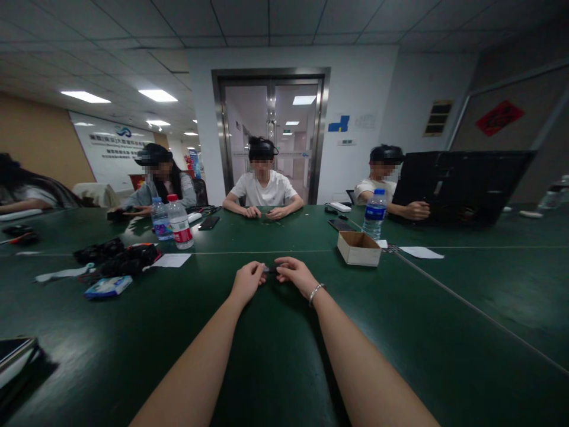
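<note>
Over the green table point(275, 332), my left hand point(247, 282) and my right hand point(299, 276) face each other with bent fingers. A small dark and greyish piece point(270, 270) spans the gap between the fingertips; its kind is too small to make out. The left thumb and fingers pinch its lighter end. At the darker end, my right thumb and fingers are closed. A silver bracelet point(316, 294) circles my right wrist. The nearest thing on the right is an open cardboard box point(359, 255), apart from both hands.
Left of me lie black gear point(118, 256), a blue-white packet point(108, 286) and paper point(171, 260). Bottles point(180, 224) point(374, 214) and phones point(208, 222) stand or lie farther off. Several people sit around the table; a large black case point(457, 187) rises at right.
</note>
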Tool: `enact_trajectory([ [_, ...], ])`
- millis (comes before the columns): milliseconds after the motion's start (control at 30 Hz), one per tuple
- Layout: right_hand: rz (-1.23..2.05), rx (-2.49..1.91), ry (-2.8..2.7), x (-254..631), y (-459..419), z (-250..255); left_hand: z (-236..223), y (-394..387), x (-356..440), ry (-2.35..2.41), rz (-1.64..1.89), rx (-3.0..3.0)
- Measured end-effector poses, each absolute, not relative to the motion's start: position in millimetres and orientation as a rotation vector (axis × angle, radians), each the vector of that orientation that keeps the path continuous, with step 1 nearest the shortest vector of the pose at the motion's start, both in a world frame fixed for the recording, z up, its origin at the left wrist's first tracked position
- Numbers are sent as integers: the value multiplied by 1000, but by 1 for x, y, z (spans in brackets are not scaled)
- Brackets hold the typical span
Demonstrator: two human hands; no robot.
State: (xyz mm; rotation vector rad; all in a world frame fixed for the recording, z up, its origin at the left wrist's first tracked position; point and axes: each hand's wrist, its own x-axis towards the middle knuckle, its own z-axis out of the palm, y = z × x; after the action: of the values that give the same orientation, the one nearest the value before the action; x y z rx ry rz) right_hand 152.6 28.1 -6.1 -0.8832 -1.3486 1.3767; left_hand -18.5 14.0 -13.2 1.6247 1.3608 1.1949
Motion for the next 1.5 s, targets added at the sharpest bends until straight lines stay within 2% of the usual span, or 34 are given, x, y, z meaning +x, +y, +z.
enact_trajectory([
  [400, 1399, -906, -1290, 154, 29, -6, -6, 9, -16, 1250, 1236, 1505],
  [1033, 1401, -960, -1241, 153, 27, -3, -8, 10, -23, 1090, 1302, 1627],
  [1500, 1387, -941, -1269, 157, 31, -8, -4, 10, -22, 1126, 1228, 1438],
])
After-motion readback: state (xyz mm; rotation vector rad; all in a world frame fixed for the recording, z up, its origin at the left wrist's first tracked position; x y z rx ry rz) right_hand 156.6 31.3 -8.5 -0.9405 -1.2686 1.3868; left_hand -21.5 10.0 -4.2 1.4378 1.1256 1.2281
